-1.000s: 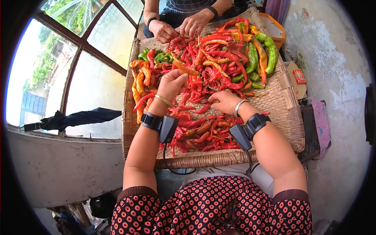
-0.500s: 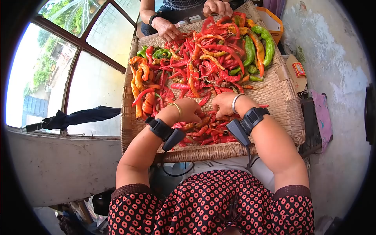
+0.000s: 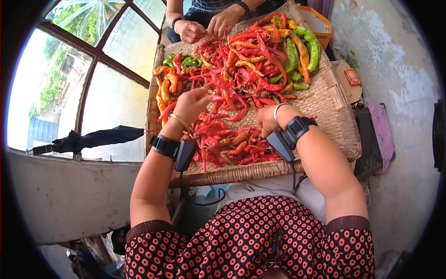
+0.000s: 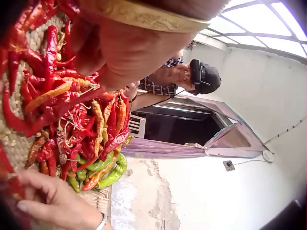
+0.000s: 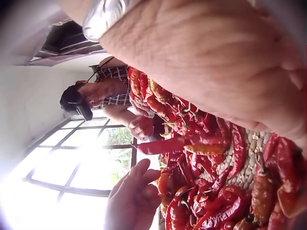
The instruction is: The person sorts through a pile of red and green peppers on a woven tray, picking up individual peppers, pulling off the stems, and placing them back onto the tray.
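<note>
My left hand (image 3: 189, 109) is raised over the left middle of a woven tray (image 3: 325, 116), fingers apart. Just past its fingertips a long red chili pepper (image 5: 177, 145) shows, with a gap between them in the right wrist view. My right hand (image 3: 270, 118) is low at the back edge of the front pile of wrinkled red peppers (image 3: 232, 144). In the left wrist view, that right hand (image 4: 57, 203) has its fingers curled at the stem of a red pepper (image 4: 9, 189). A larger heap of red peppers (image 3: 241, 79) lies behind both hands.
Opposite, another person's hands (image 3: 223, 22) work close together at the tray's far edge. Green peppers (image 3: 291, 56) lie at the right back, orange ones (image 3: 164, 93) at the left. A window and a folded dark umbrella (image 3: 97, 138) are on the left, an orange-edged box (image 3: 318, 28) at the right.
My left hand dipped to the front pile, then rose back over the tray's left middle. An orange pepper near it earlier lies in the heap. The other person's hands parted and came together again.
</note>
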Demonstrator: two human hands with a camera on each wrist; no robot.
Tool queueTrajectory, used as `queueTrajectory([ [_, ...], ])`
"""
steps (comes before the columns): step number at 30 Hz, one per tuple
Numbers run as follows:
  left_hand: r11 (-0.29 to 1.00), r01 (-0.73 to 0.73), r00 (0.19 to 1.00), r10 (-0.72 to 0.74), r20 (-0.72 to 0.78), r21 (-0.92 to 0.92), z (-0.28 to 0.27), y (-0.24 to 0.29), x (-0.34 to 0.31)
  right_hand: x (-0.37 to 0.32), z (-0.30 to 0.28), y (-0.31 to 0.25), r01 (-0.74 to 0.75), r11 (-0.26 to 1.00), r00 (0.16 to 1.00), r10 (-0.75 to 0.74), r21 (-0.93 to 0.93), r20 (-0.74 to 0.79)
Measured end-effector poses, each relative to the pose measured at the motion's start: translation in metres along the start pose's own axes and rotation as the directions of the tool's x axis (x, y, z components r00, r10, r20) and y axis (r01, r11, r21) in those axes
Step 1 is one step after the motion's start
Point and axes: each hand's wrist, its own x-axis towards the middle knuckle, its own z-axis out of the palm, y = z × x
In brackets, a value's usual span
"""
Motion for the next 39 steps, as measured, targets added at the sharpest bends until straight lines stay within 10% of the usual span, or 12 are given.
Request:
queueTrajectory([
  [4, 0.984, -0.010, 0.925, -0.058, 0.376, 0.176, 0.014, 0.008, -0.039, -0.001, 0.002, 0.008, 0.001, 0.999, 1.000, -0.001, 0.045, -0.009],
  [12, 0.968, -0.217, 0.882, 0.138, 0.451, 0.128, 0.037, 0.015, -0.041, -0.019, 0.002, 0.007, 0.146, 0.852, 0.986, -0.084, 0.503, -0.145],
  [24, 0.927, 0.123, 0.846, 0.089, 0.526, -0.355, 0.041, 0.016, -0.046, -0.017, 0.002, 0.009, 0.405, 0.440, 0.905, -0.319, 0.801, -0.282],
  [39, 0.847, 0.237, 0.933, -0.060, 0.356, -0.477, 0.022, 0.016, -0.035, -0.006, 0.001, 0.006, 0.332, 0.643, 0.935, -0.129, 0.690, -0.330],
])
